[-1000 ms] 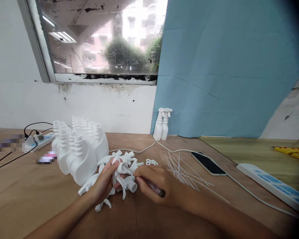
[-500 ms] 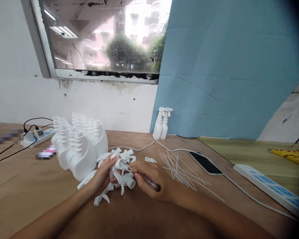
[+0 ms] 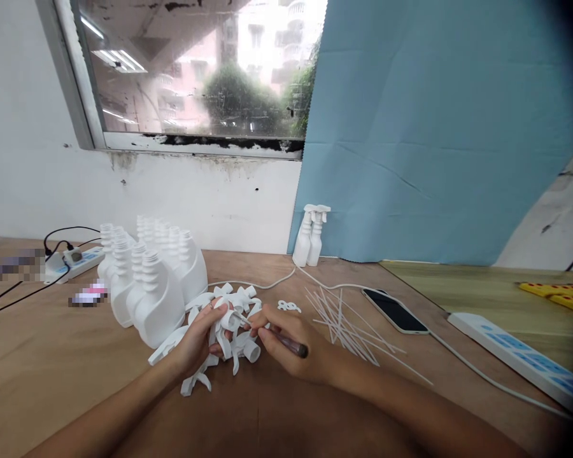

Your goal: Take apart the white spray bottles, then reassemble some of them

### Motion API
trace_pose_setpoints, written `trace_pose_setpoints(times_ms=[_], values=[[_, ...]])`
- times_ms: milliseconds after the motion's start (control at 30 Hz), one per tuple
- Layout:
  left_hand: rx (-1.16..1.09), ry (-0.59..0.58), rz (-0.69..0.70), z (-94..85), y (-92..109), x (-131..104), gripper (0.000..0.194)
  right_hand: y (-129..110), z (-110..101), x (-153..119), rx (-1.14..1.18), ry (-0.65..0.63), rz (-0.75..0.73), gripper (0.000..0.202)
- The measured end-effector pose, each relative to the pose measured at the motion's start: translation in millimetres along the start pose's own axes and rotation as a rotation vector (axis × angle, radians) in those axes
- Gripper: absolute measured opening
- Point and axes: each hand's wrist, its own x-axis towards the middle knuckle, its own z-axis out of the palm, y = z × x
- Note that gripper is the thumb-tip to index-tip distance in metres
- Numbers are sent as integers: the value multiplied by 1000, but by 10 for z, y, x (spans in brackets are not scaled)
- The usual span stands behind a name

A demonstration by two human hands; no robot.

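Note:
My left hand (image 3: 197, 337) is closed around a white trigger spray head (image 3: 228, 320), its round collar turned toward the right. In my right hand (image 3: 298, 340) is a screwdriver (image 3: 290, 344) with a brownish see-through handle. Its thin metal shaft points left, and the tip is at the collar's opening; I cannot tell how far inside it is. More white spray heads (image 3: 249, 348) lie in a loose pile under and around my left hand. Just beyond my right hand are small white rings (image 3: 288, 306).
Several white bottles (image 3: 155, 305) without tops stand at left. Thin white tubes (image 3: 339, 324) lie scattered to the right, beside a phone (image 3: 395, 312) and a power strip (image 3: 516, 356). Two bottles with spray heads (image 3: 310, 238) stand by the wall. A white cable (image 3: 262, 286) crosses the table.
The screwdriver's angle has shifted slightly, and the collar has turned a little in my left hand. Both hands stay in nearly the same place.

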Motion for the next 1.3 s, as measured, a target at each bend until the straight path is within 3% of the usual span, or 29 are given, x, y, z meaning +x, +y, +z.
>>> trace_pose_setpoints(times_ms=[667, 900, 1200, 1300], values=[[103, -42, -125, -35, -5, -10, 26, -16, 1, 22, 136, -7, 44, 12], [177, 10, -126, 15, 86, -25, 28, 97, 97, 25, 515, 3, 134, 9], [291, 24, -104, -13, 91, -22, 30, 104, 185, 14, 788, 27, 216, 21], [232, 29, -118, -46, 94, -21, 31, 79, 196, 26, 831, 34, 192, 25]])
